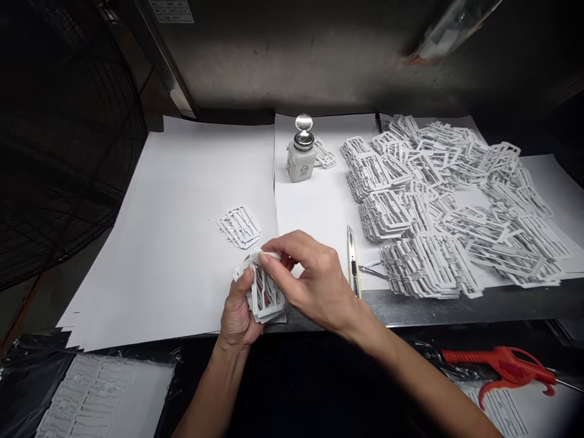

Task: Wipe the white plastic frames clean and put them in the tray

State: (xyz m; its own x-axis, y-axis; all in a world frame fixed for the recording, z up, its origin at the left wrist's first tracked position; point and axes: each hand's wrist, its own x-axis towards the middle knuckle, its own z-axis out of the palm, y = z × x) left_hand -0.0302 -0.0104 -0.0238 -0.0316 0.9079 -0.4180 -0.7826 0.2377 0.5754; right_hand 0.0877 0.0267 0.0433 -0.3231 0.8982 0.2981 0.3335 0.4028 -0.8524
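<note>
A stack of white plastic part frames (265, 299) is gripped in my left hand (238, 316), whose thumb presses on its left edge. Over the top of that stack, my right hand (308, 274) is closed in a pinch with thumb and forefinger on a small white piece (257, 255). What kind of piece this is, I cannot make out. Just beyond both hands, a small fanned pile of similar frames (239, 227) lies on the white paper (182, 201).
Behind stands a pump bottle (301, 159) with its metal lid raised. To the right are a utility knife (353, 261), metal pliers-like handles (373, 271) and many heaped frames (424, 176). A red air blow gun (511, 367) lies lower right, a bagged sheet (91, 395) lower left.
</note>
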